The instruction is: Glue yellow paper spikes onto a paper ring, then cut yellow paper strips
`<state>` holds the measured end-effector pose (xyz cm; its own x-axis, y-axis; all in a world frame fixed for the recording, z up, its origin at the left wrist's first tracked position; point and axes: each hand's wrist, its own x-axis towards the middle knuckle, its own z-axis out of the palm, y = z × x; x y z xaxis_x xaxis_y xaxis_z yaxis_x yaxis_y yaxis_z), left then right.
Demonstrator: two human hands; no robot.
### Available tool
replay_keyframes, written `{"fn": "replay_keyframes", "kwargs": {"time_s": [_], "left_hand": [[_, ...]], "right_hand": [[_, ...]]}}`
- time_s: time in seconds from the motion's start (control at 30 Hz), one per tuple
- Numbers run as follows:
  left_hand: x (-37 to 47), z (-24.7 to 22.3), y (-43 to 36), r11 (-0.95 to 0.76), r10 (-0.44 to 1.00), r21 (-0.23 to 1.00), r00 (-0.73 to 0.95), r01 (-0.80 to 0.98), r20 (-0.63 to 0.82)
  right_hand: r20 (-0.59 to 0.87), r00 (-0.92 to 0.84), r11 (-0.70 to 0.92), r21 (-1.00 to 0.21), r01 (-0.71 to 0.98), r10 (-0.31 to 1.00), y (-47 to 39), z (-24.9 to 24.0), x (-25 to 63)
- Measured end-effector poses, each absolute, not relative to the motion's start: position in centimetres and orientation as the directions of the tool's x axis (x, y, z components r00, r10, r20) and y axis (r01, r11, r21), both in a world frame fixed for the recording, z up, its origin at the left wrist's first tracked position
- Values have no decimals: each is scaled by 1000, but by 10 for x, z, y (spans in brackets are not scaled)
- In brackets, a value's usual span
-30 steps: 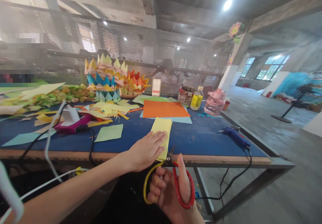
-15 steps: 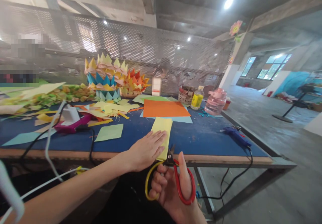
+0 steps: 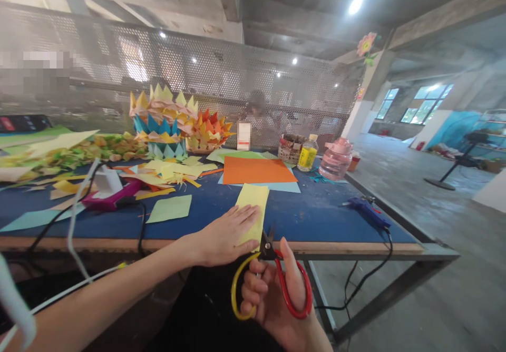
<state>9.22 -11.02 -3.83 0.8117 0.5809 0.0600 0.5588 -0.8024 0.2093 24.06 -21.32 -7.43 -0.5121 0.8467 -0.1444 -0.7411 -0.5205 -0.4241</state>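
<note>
My left hand (image 3: 224, 234) lies flat, fingers together, on the near end of a pale yellow paper strip (image 3: 252, 204) at the front edge of the blue table (image 3: 316, 215). My right hand (image 3: 276, 302) is below the table edge, fingers through the loops of scissors (image 3: 272, 278) that have one yellow and one red handle. The short dark blades point up at the strip's near right corner, just beside my left fingertips.
An orange sheet (image 3: 256, 171) lies beyond the strip, a green square (image 3: 171, 208) to its left. A blue glue gun (image 3: 367, 211) with cable sits right, a pink one (image 3: 113, 196) left. Folded-paper models (image 3: 174, 120), scraps, a yellow bottle (image 3: 303, 154) and pink jar (image 3: 336, 159) stand at the back.
My right hand with the scissors has edged slightly right and down, and the view has shifted a little. My left hand stays pressed on the yellow strip.
</note>
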Motion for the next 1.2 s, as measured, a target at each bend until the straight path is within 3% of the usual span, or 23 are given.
{"fn": "replay_keyframes", "kwargs": {"time_s": [0.43, 0.73, 1.2], "left_hand": [[88, -28, -109, -826, 525, 262, 850, 498, 40], [74, -18, -100, -805, 474, 405, 881, 433, 0], [77, -22, -103, -758, 552, 439, 833, 483, 37]], "right_hand": [[-119, -526, -518, -452, -726, 842, -215, -63, 240], [-143, -530, -532, -452, -717, 836, -215, -64, 237], [-66, -528, -502, -425, -753, 847, -213, -71, 233]]}}
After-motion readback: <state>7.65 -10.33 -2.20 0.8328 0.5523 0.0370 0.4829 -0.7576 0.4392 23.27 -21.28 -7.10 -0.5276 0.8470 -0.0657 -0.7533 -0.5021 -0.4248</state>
